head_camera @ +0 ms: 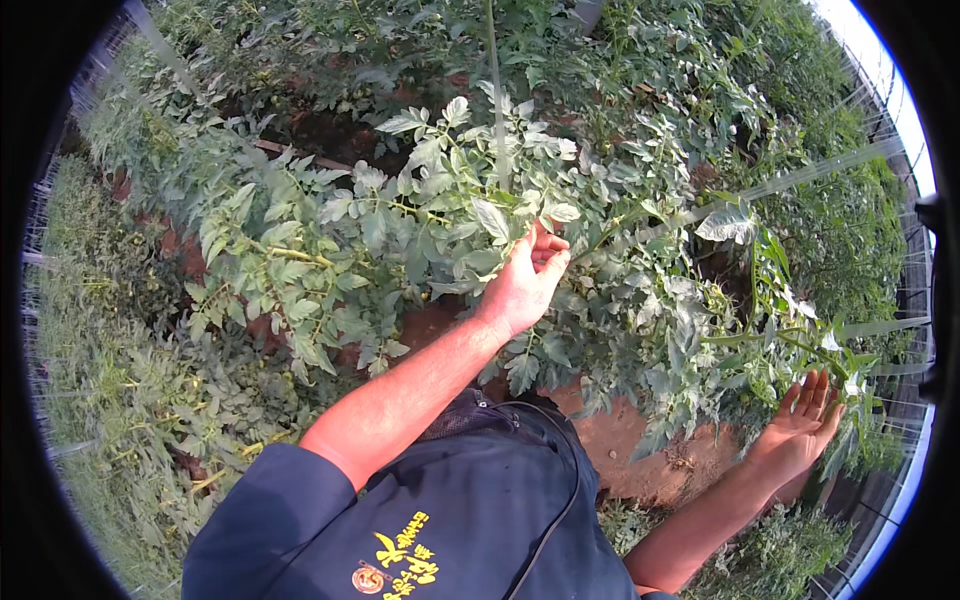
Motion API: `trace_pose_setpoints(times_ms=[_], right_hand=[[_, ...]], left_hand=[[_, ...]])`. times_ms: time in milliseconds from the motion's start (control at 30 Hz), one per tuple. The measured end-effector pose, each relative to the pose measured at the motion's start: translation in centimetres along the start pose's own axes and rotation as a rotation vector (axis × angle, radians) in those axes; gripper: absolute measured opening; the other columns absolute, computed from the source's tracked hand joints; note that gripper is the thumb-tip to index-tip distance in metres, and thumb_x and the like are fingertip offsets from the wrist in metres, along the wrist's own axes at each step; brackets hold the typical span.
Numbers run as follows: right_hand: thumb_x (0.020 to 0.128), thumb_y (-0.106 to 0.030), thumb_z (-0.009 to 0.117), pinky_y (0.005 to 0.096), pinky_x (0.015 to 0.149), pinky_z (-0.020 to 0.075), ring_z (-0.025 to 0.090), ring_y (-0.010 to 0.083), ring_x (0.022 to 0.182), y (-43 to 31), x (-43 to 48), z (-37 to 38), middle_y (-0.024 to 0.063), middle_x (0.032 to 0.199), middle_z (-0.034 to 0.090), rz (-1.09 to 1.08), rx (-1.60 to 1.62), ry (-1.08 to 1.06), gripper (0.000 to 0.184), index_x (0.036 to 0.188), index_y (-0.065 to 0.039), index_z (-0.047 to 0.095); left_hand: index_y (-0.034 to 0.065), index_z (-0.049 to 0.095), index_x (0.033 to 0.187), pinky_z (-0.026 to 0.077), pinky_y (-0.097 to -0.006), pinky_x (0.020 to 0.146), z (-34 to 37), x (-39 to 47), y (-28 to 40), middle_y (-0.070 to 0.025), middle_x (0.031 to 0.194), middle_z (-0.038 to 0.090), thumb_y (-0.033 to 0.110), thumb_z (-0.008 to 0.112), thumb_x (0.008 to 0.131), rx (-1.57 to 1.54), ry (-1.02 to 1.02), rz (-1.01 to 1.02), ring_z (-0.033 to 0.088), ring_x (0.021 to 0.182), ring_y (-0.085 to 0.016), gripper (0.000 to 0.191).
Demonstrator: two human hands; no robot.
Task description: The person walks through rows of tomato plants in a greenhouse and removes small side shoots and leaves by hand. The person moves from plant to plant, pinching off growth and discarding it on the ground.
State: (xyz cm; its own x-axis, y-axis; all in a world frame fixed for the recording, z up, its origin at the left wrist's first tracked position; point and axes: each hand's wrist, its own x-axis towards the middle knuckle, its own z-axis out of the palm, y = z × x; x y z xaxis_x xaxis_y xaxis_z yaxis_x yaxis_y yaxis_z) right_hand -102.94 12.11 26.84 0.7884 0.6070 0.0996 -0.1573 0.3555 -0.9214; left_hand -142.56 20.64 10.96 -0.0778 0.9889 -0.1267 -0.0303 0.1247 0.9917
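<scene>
My left hand (525,281) is in the middle of the view, its curled fingers among the pale upper leaves of a tomato plant (457,172). Whether those fingers grip a shoot or only touch it is hidden by the leaves. Off to the right, my right hand (801,424) is raised with the palm turned up and the fingers spread a little. Just above its fingertips hangs a leafy tomato stem (814,349); I cannot tell whether they touch. A thick yellow-green stem (300,256) leans out at the left.
A clear plastic strip (496,97) runs down to the plants by my left hand; another strip (810,171) slants in from the right. Dense tomato rows (135,360) surround me. Reddish soil (622,442) shows ahead of my body. A black cable (576,472) crosses my dark shirt.
</scene>
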Motion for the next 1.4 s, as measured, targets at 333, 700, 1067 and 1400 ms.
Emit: trace_pose_setpoints(times_ms=[333,700,1067,1400], right_hand=[[0.116,-0.021,0.065,0.0433,0.118,0.0491,0.060,0.0283,0.143,6.9,-9.1,14.6,0.0190,0.162,0.056,0.096,-0.399,-0.759,0.063,0.171,-0.001,0.043],[0.115,-0.027,0.062,0.0407,0.113,0.0484,0.060,0.0216,0.143,9.3,-9.6,12.5,0.0111,0.154,0.067,0.249,-0.499,-1.007,0.039,0.151,-0.010,0.061],[0.110,-0.016,0.071,0.0399,0.114,0.0483,0.059,0.0233,0.141,8.2,-11.8,11.1,0.0135,0.151,0.063,0.355,-0.375,-0.972,0.037,0.144,-0.004,0.062],[0.115,-0.020,0.063,0.0367,0.106,0.0528,0.061,0.0231,0.144,9.7,-11.1,10.0,0.0104,0.149,0.068,0.263,-0.392,-1.004,0.035,0.148,-0.009,0.060]], left_hand=[[0.0042,0.072,0.133,0.057,-0.0358,0.107,1.4,5.0,-7.1,-0.0052,0.124,0.074,0.009,0.068,0.112,0.006,-0.129,0.057,0.070,0.117,-0.017,0.021],[0.0065,0.072,0.112,0.047,-0.0311,0.056,7.9,11.4,-17.4,-0.0002,0.081,0.068,0.047,0.065,0.109,-0.407,-0.295,-0.393,0.059,0.060,-0.011,0.041],[0.0154,0.074,0.100,0.032,-0.0319,0.048,9.0,13.0,-13.7,0.0062,0.074,0.060,0.041,0.064,0.110,-0.284,-0.368,-0.756,0.045,0.054,-0.010,0.030],[0.0075,0.074,0.134,0.052,-0.0300,0.076,1.0,15.2,-24.4,-0.0001,0.102,0.070,0.023,0.071,0.107,-0.138,-0.938,-0.150,0.064,0.088,-0.013,0.031]])
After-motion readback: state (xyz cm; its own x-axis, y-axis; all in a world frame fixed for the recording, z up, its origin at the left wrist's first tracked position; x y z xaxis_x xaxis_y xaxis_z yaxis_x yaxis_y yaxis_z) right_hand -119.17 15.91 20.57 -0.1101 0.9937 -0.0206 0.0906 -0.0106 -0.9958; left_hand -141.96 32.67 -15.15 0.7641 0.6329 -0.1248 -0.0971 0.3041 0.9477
